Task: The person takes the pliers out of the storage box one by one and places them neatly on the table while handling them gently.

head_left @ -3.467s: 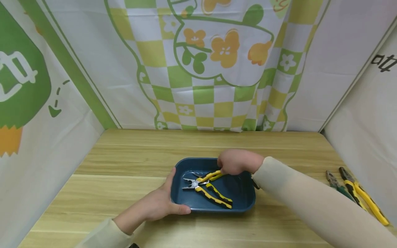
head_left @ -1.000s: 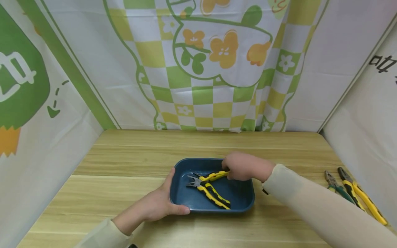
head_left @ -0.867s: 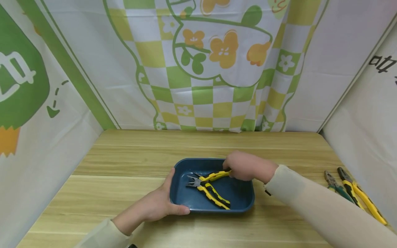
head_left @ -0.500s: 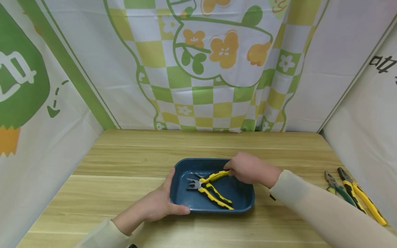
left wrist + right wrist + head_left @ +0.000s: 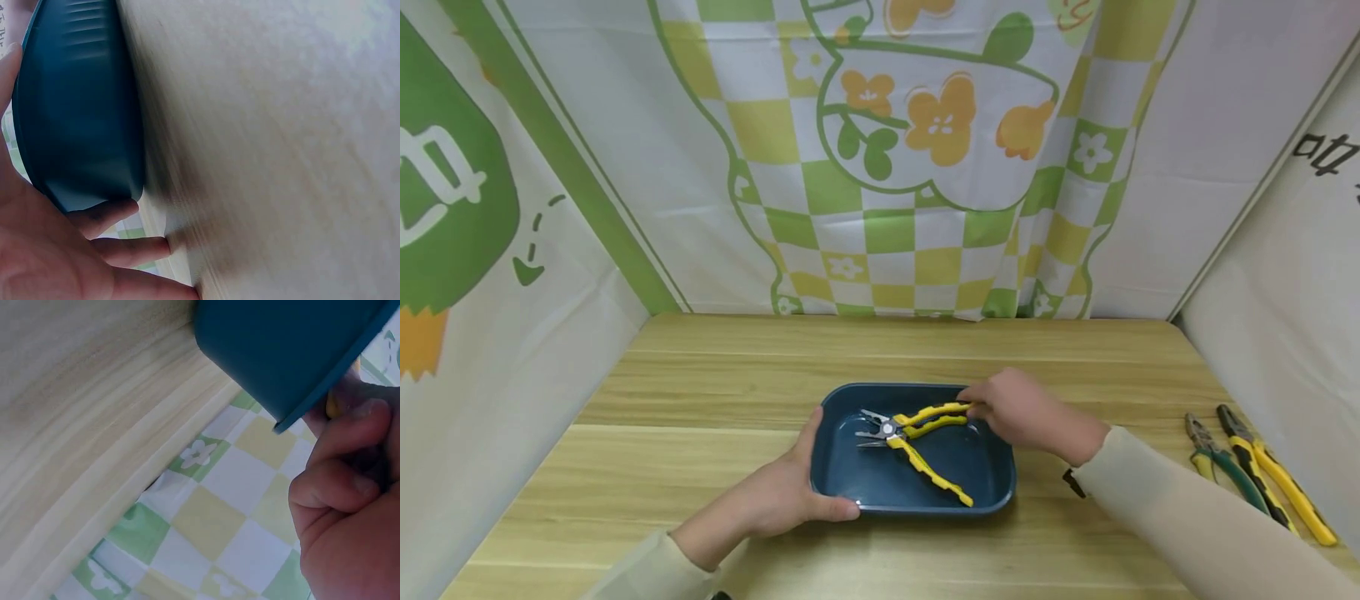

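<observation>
A dark blue rectangular tray (image 5: pixel 917 510) sits on the wooden table. My left hand (image 5: pixel 778 493) spans its left end, fingers extended along the wall and thumb at the front rim; in the left wrist view those fingers (image 5: pixel 131 250) look straight and spread. Inside the tray lie what look like two overlapping pliers with yellow-and-black handles. Over the tray's back right part, my right hand (image 5: pixel 1018 412) pinches the end of one handle of the upper pliers (image 5: pixel 889 429). Slim silver tips of the lower pliers (image 5: pixel 872 445) show beneath. In the right wrist view, curled fingers (image 5: pixel 334 487) hide most of that grip.
On the table's right side lie two more pliers: a green-handled pair (image 5: pixel 1228 467) and a yellow-and-black pair (image 5: pixel 1277 475), partly behind my right sleeve (image 5: pixel 1180 492). A checkered curtain (image 5: pixel 917 233) hangs behind the table (image 5: pixel 700 392), with white cloth walls either side.
My right hand has shifted to the right, drawing the pliers' handle along. The pliers' head has moved right and slightly back. My left hand and the tray have stayed nearly still.
</observation>
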Available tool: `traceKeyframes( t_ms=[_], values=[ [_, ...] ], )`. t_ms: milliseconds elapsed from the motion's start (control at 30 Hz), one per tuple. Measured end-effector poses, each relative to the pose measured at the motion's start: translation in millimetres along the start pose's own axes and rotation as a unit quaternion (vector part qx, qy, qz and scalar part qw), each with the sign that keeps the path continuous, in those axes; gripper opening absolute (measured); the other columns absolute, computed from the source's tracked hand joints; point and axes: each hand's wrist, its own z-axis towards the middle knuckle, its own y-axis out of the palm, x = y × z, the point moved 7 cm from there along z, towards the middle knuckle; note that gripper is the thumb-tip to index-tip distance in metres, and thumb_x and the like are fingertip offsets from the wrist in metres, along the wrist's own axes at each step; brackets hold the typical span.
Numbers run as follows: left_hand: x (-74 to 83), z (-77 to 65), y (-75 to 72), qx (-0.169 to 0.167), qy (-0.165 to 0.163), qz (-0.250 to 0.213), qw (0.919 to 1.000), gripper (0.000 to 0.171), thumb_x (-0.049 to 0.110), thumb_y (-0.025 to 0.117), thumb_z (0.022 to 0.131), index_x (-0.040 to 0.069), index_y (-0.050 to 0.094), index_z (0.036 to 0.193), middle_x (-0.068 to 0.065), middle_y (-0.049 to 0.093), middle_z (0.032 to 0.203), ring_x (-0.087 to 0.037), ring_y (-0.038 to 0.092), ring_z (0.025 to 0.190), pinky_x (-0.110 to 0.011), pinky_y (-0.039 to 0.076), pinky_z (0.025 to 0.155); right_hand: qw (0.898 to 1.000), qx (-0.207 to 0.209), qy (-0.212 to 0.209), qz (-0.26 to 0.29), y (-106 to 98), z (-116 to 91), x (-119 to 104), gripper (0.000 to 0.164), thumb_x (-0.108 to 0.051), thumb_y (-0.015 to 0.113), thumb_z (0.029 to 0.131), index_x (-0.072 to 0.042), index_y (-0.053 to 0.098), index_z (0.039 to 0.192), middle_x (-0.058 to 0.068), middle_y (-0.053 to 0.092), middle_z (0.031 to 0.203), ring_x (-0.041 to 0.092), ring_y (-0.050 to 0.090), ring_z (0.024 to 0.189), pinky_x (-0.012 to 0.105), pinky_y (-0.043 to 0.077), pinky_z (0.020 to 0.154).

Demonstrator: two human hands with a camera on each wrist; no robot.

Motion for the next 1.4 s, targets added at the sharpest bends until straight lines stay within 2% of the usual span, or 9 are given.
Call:
traceKeyframes(
  t_ms=[133,267,367,567,733,1000,1167,1267,1400],
  values=[
    [-0.6,0.1,0.1,0.002,-0.003,0.001,1.0000,0.142,0.057,0.089,0.064,0.009,-0.004,0.160,-0.033,0.046,0.140,-0.029,0.059,0.107,-0.052,0.043,0.095,0.999,0.033,0.016,0.022,-8.2,-7.0,5.7,0.021,-0.010,0.070,0.094,-0.001,0.074,0.113,0.007,0.074,0.098,0.011,0.065,0.078,0.030,0.051,0.065],
    [0.0,0.3,0.0,0.003,0.001,-0.001,1.0000,0.142,0.056,0.090,0.064,0.008,-0.005,0.160,-0.033,0.045,0.141,-0.030,0.058,0.108,-0.052,0.043,0.096,0.995,0.052,0.069,0.053,-14.4,-16.1,17.0,0.022,-0.012,0.069,0.095,-0.002,0.075,0.113,0.007,0.074,0.098,0.011,0.063,0.074,0.033,0.051,0.065],
    [0.3,0.5,-0.4,0.002,0.005,-0.003,1.0000,0.142,0.056,0.090,0.065,0.008,-0.004,0.160,-0.034,0.044,0.141,-0.031,0.058,0.109,-0.052,0.042,0.097,0.989,0.070,0.110,0.072,-21.2,-24.3,28.2,0.022,-0.013,0.067,0.096,-0.003,0.075,0.114,0.004,0.073,0.094,0.013,0.059,0.070,0.036,0.049,0.064],
    [0.4,1.2,-1.1,0.000,0.004,-0.001,1.0000,0.141,0.057,0.089,0.065,0.009,-0.004,0.160,-0.033,0.045,0.142,-0.030,0.058,0.109,-0.052,0.043,0.096,0.970,0.102,0.199,0.097,-36.1,-47.0,59.3,0.026,-0.013,0.061,0.100,0.003,0.070,0.120,0.002,0.066,0.081,0.017,0.044,0.054,0.034,0.040,0.050],
    [0.3,0.6,-2.1,0.000,-0.001,0.000,1.0000,0.141,0.056,0.089,0.065,0.009,-0.004,0.160,-0.033,0.045,0.142,-0.030,0.059,0.109,-0.051,0.043,0.096,0.961,0.106,0.242,0.079,-44.0,-65.4,87.1,0.028,-0.012,0.059,0.101,0.008,0.068,0.119,0.010,0.069,0.088,0.018,0.046,0.057,0.034,0.040,0.050],
    [0.8,-0.3,-2.2,-0.003,0.004,-0.009,0.9999,0.141,0.055,0.089,0.066,0.008,-0.005,0.160,-0.033,0.042,0.144,-0.031,0.058,0.111,-0.051,0.042,0.098,0.960,0.080,0.266,0.015,-39.0,-96.4,119.5,0.031,-0.012,0.061,0.098,0.010,0.067,0.118,0.019,0.068,0.093,0.019,0.048,0.059,0.034,0.039,0.051],
    [0.8,-1.1,-1.7,-0.005,0.003,-0.010,0.9999,0.141,0.055,0.089,0.066,0.009,-0.005,0.160,-0.033,0.042,0.144,-0.031,0.058,0.111,-0.052,0.042,0.098,0.965,0.067,0.254,-0.023,-27.8,-110.5,120.0,0.025,-0.012,0.064,0.095,0.006,0.072,0.112,0.012,0.069,0.084,0.016,0.047,0.057,0.036,0.041,0.053],
    [0.9,-1.5,-1.2,-0.003,0.004,-0.009,0.9999,0.141,0.055,0.089,0.066,0.008,-0.005,0.160,-0.033,0.042,0.144,-0.031,0.058,0.111,-0.052,0.042,0.098,0.965,0.060,0.254,-0.036,-20.8,-116.8,117.2,0.024,-0.013,0.067,0.094,0.004,0.073,0.109,0.015,0.070,0.089,0.015,0.051,0.060,0.037,0.044,0.055],
    [0.5,-1.4,-0.7,-0.001,0.004,-0.008,1.0000,0.141,0.055,0.089,0.066,0.008,-0.004,0.160,-0.033,0.044,0.143,-0.030,0.058,0.110,-0.051,0.042,0.097,0.964,0.048,0.260,-0.036,-14.4,-123.1,113.6,0.024,-0.013,0.069,0.093,0.004,0.074,0.109,0.020,0.071,0.096,0.022,0.060,0.067,0.042,0.049,0.058]
  ],
)
